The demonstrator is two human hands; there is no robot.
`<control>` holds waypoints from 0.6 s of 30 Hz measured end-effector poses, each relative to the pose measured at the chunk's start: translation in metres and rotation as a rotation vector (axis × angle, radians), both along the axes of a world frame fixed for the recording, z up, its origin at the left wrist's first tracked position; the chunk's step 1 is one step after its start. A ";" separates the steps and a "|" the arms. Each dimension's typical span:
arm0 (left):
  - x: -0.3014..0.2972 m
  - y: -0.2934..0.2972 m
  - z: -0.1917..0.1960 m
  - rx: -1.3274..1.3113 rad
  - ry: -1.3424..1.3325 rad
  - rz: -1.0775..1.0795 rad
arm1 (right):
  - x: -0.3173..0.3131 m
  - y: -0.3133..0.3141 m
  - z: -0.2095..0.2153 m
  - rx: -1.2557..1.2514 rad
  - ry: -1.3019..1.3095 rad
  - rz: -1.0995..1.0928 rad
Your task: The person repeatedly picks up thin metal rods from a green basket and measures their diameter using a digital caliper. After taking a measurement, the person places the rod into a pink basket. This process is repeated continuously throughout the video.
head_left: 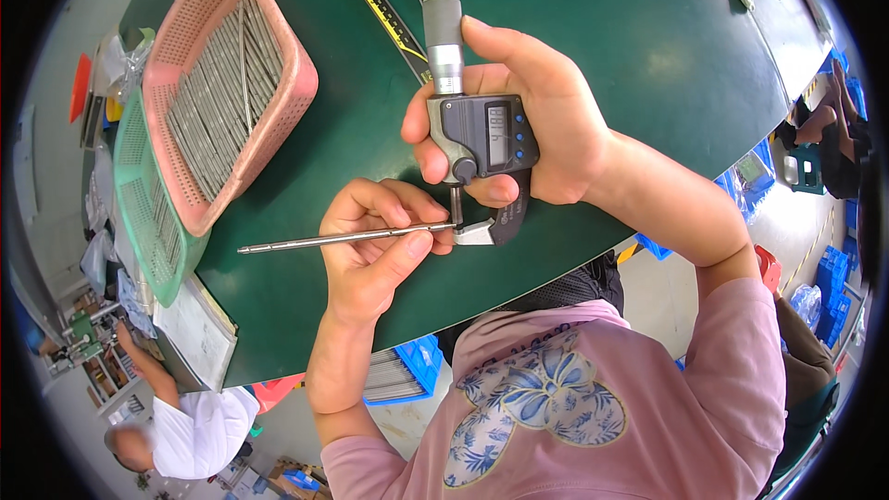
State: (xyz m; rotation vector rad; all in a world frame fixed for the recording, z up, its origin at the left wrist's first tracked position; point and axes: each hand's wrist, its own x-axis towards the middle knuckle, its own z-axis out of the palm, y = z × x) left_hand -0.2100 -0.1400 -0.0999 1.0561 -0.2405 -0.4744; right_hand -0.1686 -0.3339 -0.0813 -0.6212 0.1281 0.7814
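Observation:
My right hand point(546, 120) is wrapped round a digital micrometer point(460, 130), its grey thimble pointing away from me and its small screen facing up. Between thumb and fingers, my left hand point(375, 245) pinches a thin metal rod point(315, 242) that lies almost level. The rod's right end sits at the micrometer's measuring gap, between spindle and anvil; whether both faces touch it I cannot tell. Its stepped left end sticks out freely over the green tabletop point(611, 46). Close to my left hand stands a pink perforated basket point(301, 83) full of similar metal rods point(227, 93).
A green basket point(139, 194) with more rods is beside the pink one. Two black-and-yellow rulers point(380, 9) lie past the micrometer. Papers point(196, 333) rest at the left table edge. Below stands a blue crate point(417, 366) of rods. Another person point(199, 431) works at lower left.

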 end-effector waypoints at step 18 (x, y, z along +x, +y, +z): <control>0.001 -0.009 0.002 -0.020 -0.002 -0.044 | -0.002 -0.007 0.006 -0.079 -0.056 0.026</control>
